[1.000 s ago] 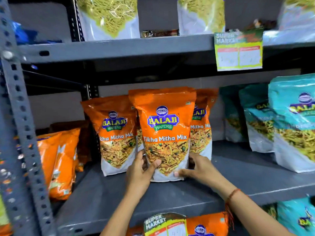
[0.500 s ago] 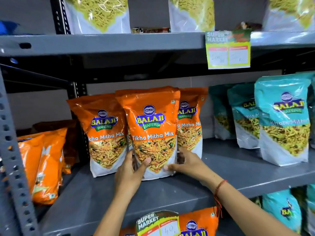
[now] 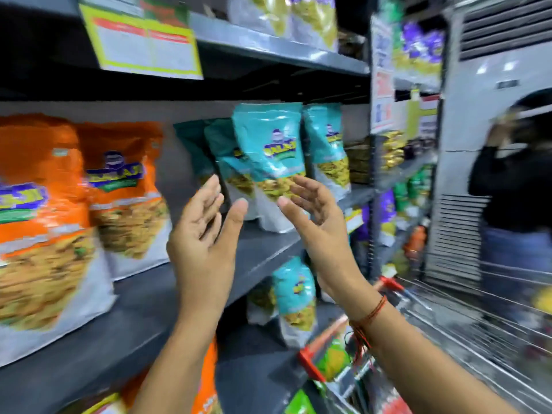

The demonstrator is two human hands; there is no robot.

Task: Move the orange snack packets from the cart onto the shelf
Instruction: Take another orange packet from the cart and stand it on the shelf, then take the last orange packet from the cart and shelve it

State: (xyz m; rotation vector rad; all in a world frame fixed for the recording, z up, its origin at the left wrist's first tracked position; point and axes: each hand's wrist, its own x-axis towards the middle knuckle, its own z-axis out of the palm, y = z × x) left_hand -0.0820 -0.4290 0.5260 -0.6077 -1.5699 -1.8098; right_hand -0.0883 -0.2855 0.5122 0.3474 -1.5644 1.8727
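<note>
Orange snack packets (image 3: 38, 222) stand upright on the grey shelf (image 3: 143, 309) at the left, a second one (image 3: 125, 192) just behind to the right. My left hand (image 3: 203, 243) and my right hand (image 3: 316, 225) are raised in front of the shelf, palms facing each other, fingers spread, holding nothing. Both hands are clear of the orange packets, to their right. The wire cart (image 3: 448, 339) with red trim sits at the lower right; green and yellow packets (image 3: 331, 360) show in it. The view is blurred by motion.
Teal snack packets (image 3: 268, 150) stand on the same shelf behind my hands, another teal packet (image 3: 295, 300) on the shelf below. A price tag (image 3: 143, 46) hangs from the upper shelf. A person in dark clothes (image 3: 513, 186) stands at the right by a tall white unit (image 3: 478, 144).
Both hands have let go of the front orange packet and drawn back, open. The view has swung right, bringing the cart and the aisle into sight.
</note>
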